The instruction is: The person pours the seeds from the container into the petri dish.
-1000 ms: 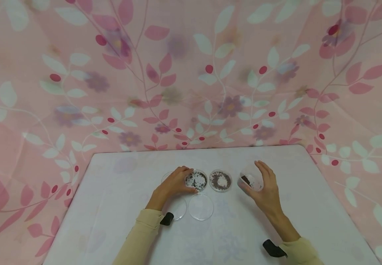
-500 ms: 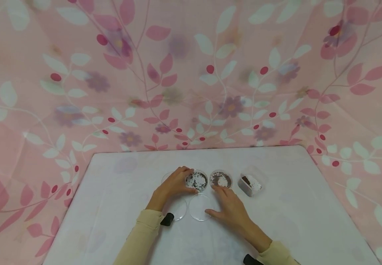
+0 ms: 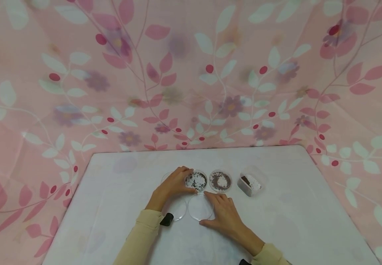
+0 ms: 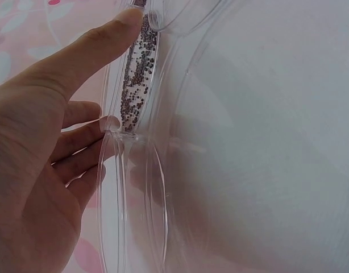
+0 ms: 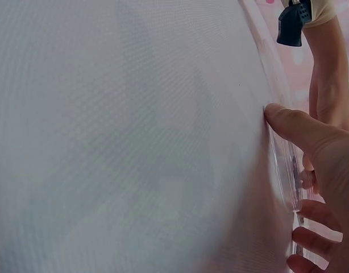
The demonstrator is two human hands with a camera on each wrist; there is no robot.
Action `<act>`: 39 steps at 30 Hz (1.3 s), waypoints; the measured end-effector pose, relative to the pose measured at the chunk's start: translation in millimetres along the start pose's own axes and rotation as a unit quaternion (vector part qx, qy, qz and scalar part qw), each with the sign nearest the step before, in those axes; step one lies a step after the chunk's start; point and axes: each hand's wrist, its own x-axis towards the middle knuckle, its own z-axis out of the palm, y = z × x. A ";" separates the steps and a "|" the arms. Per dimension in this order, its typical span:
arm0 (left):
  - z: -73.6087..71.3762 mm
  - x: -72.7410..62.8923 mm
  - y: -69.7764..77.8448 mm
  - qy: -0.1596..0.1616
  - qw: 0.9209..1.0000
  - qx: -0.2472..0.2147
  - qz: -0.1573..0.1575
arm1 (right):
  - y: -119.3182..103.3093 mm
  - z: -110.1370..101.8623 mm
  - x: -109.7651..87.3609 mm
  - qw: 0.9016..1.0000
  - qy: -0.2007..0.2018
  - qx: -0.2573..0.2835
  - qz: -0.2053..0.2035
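Note:
My left hand (image 3: pixel 172 182) holds a petri dish (image 3: pixel 196 181) by its edges, the thumb on the near side and fingertips on the far side. The dish contains dark grains and white flakes; the grains (image 4: pixel 140 74) show through its clear side in the left wrist view. My right hand (image 3: pixel 225 215) spans a clear round lid (image 3: pixel 199 208) lying in front of that dish. In the right wrist view its thumb touches the lid's rim. A second petri dish (image 3: pixel 220 180) of brown grains with a white heap sits to the right, touched by neither hand.
A small clear rectangular tub (image 3: pixel 250 186) with dark and white material stands further right. Another clear lid (image 3: pixel 179 210) lies beside the left wrist. Behind the left hand, a further clear dish (image 3: pixel 165 177) is partly hidden. Everything is on a white-covered table (image 3: pixel 118 191).
My right hand has left the rectangular tub, moved left and toward me, and come round the clear lid. The left hand has stayed on its petri dish.

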 end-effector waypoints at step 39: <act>-2.7 -2.7 0.0 -0.018 0.999 -0.018 -0.020 | 34.1 -55.1 37.9 0.989 0.119 0.070 -0.046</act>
